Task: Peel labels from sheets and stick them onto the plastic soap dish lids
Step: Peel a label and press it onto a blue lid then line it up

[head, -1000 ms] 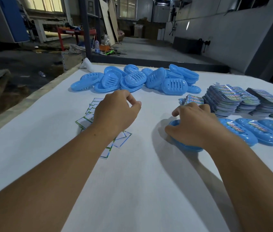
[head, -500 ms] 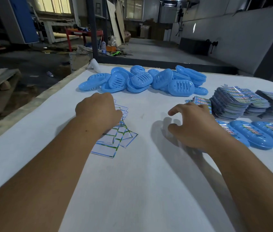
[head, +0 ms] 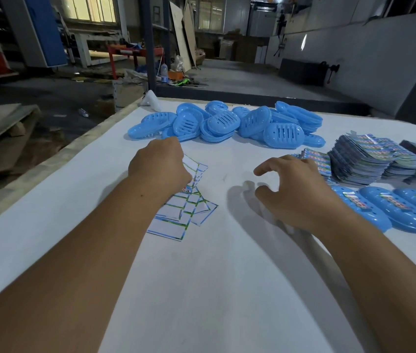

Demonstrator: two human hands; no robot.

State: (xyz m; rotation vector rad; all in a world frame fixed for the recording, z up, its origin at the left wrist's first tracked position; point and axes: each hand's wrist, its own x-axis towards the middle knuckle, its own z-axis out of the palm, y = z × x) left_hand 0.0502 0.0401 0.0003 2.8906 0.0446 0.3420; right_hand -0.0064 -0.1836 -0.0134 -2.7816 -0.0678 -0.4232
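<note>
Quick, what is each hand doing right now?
Left hand: curled over the peeled label sheets; whether it holds anything cannot be told.
Right hand: open, holding nothing.

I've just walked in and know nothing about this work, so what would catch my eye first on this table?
First, the heap of bright blue soap dish lids at the table's far side. Next, the stacks of colourful label sheets at far right, with a row of labelled lids in front of them. In the middle, the left hand rests on used backing sheets, while the right hand hovers over the white table.

White table (head: 227, 289); heaped blue lids (head: 227, 123), peeled sheets (head: 184, 210), label stacks (head: 370, 161), labelled lids (head: 400, 212)
</note>
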